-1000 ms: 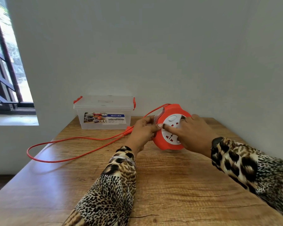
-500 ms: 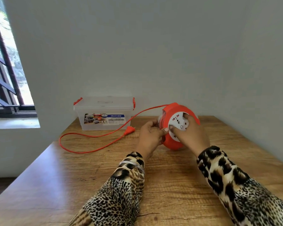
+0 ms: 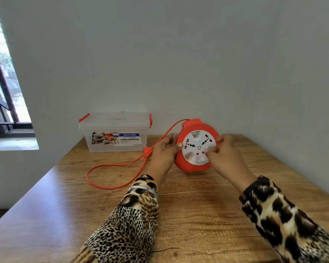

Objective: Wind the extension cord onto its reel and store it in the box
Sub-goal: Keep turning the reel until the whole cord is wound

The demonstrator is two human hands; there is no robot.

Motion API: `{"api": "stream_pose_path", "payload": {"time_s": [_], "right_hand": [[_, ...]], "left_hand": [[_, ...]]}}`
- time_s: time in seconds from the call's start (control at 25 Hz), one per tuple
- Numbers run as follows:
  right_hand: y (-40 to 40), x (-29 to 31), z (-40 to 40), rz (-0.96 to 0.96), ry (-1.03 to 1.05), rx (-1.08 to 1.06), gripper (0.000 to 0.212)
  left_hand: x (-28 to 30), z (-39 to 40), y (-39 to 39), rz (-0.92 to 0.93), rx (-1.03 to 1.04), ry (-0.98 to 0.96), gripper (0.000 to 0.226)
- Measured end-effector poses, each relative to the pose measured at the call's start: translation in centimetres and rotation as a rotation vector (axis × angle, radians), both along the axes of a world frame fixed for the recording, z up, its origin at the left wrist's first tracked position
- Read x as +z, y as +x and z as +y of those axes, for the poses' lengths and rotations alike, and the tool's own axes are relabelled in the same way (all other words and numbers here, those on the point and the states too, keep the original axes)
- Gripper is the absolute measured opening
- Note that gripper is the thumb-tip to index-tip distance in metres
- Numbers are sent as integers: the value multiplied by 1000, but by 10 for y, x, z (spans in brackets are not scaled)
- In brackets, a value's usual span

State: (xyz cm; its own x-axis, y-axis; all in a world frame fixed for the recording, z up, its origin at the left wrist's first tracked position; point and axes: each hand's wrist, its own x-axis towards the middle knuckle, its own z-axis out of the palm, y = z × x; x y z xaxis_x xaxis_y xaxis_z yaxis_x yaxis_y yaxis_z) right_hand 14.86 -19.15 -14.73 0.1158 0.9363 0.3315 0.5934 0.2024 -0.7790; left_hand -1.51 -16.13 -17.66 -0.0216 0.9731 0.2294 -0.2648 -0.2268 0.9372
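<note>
Head view: reel half wound, loose cord and plug likely to snag

Head view shows the orange reel standing on edge on the desk, just right of centre. The left hand grips its left rim, fingers curled behind and the thumb on the front edge. The right hand is at the right side of the white socket face, fingers bent and pinching at the disc; they are blurred, so the exact hold cannot be told.

The orange cord leaves the top of the reel, drops to the desk and runs in a long loop toward the near left, with the plug lying beside the left wrist. The clear box sits against the wall, well apart from the reel, its lid on and red latches at both ends.

Risks, as I judge them: the plug could catch on the left wrist or sleeve as the loop shortens; the loop may kink or whip and jam at the reel's mouth; turning fast with a one-sided grip might tip the reel flat. The box will also need opening before anything goes in.

Hidden: the back of the reel, the cord's entry slot, and how much is already wound. Whether the latches are fastened is not clear.
</note>
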Motion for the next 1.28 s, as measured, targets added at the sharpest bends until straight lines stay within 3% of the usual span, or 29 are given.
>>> {"api": "stream_pose_path", "payload": {"time_s": [0.08,0.16,0.24,0.44,0.56,0.84,0.96,1.04,1.12,1.28], "right_hand": [[10,-3,0,-682,441,19,42],[16,1,6,-1085,498,190,60],[19,7,16,-1309,458,255,73],[16,16,31,-1576,516,345,68],[23,19,35,-1578,490,386,75],[25,14,41,-1761,709,300,68],[27,12,43,-1717,762,224,72],[25,5,46,-1661,686,214,76],[22,-5,46,-1496,604,112,70],[1,-22,29,-726,396,-159,63]], "left_hand": [[2,3,-3,-3,-15,-17,49],[2,5,-5,32,-35,-14,51],[3,5,-6,65,-47,-7,49],[3,4,-10,90,-45,-23,48],[2,5,-13,102,-41,-35,49],[4,7,-13,142,-32,-30,50],[4,6,-10,153,-13,-13,50],[4,5,-10,135,2,1,49],[3,4,-8,116,4,-17,48],[-2,0,3,109,43,-39,46]]}}
